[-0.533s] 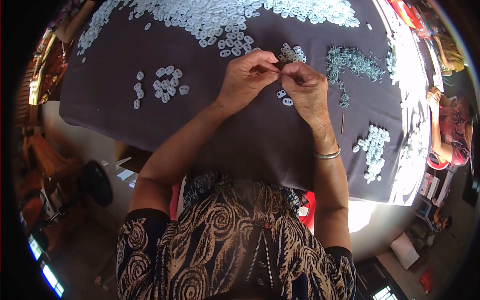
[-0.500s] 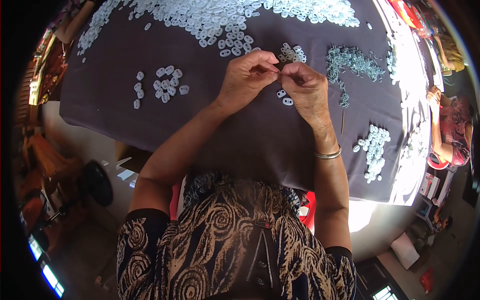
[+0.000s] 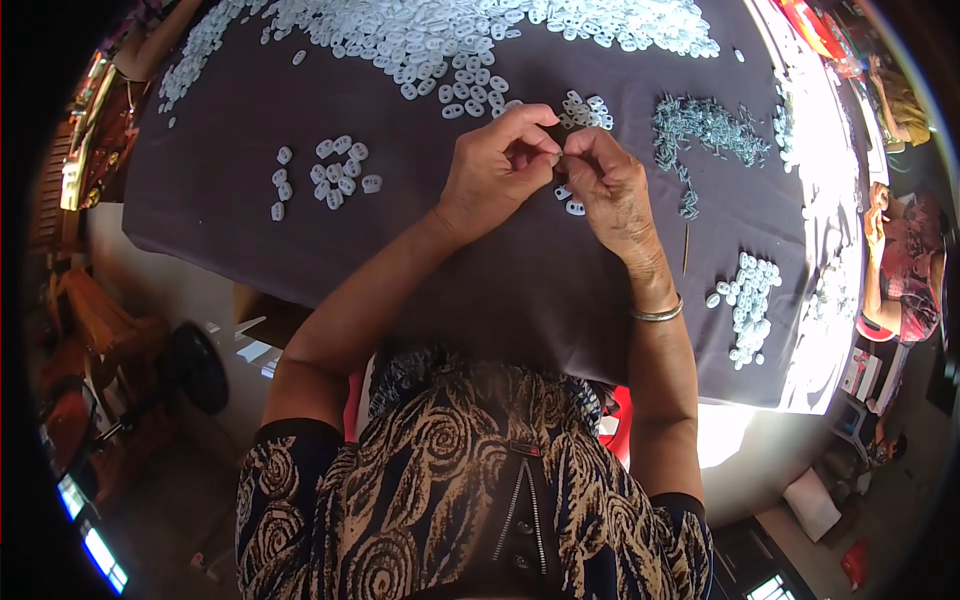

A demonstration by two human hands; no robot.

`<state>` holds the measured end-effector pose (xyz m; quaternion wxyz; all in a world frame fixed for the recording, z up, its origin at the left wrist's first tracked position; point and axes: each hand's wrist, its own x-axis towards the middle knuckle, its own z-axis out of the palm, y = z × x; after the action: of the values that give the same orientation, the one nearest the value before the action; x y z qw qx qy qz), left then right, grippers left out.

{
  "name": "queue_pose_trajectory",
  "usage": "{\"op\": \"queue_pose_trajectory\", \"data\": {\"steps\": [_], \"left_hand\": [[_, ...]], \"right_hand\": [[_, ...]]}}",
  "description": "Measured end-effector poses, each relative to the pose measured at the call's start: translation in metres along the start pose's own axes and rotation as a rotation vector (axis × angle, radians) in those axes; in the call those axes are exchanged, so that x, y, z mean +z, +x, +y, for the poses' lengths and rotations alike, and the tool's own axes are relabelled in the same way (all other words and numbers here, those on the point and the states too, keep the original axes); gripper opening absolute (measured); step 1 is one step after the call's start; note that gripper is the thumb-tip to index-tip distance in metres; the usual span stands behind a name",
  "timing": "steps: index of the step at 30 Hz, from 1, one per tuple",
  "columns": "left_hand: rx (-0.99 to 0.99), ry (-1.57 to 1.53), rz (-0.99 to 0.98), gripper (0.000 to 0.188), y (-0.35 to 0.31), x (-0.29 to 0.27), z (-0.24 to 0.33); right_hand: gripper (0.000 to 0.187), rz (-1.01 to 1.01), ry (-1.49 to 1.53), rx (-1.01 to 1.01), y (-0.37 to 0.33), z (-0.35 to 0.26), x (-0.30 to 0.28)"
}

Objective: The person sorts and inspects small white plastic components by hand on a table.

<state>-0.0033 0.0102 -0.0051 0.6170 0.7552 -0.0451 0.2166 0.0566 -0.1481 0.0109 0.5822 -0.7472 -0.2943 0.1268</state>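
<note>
My left hand [image 3: 492, 168] and my right hand [image 3: 615, 200] meet fingertip to fingertip above the dark cloth. Both are closed in a pinch, thumb against index finger. A tiny thing may sit between the tips, too small and covered to make out. Just beside my right fingers lie a few white oval pieces with two holes [image 3: 575, 208], partly hidden by the hand. Beyond the fingertips is a small group of white pieces [image 3: 586, 110]. Small grey-green metal pieces that look like springs [image 3: 708, 130] are heaped to the right.
A big spread of white oval pieces [image 3: 440, 40] covers the table's far side. Loose white pieces [image 3: 335, 180] lie at left, and another pile [image 3: 750, 305] at right. A thin brown stick [image 3: 686, 248] lies near my right wrist. Other people [image 3: 905, 265] sit around the table [image 3: 480, 290].
Both hands stay pinched together at nearly the same spot. My right fingers have shifted slightly and cover more of the white pieces beside them.
</note>
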Motion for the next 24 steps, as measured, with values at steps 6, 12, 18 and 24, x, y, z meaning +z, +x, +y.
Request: {"op": "queue_pose_trajectory", "data": {"steps": [6,12,18,24], "left_hand": [[-0.098,-0.142,-0.082,0.035,0.006,-0.008,0.008],[-0.038,0.009,0.024,0.034,0.005,-0.001,0.007],[-0.059,-0.102,0.121,0.034,0.002,0.004,0.008],[-0.183,-0.235,0.110,0.036,0.001,0.003,0.013]], "right_hand": [[0.004,-0.177,0.361,0.310,0.002,-0.011,-0.010],[0.005,-0.125,0.480,0.363,0.001,-0.010,-0.006],[0.006,-0.091,0.552,0.306,-0.001,-0.008,0.002],[0.009,-0.039,0.575,0.257,-0.003,-0.007,0.004]]}}
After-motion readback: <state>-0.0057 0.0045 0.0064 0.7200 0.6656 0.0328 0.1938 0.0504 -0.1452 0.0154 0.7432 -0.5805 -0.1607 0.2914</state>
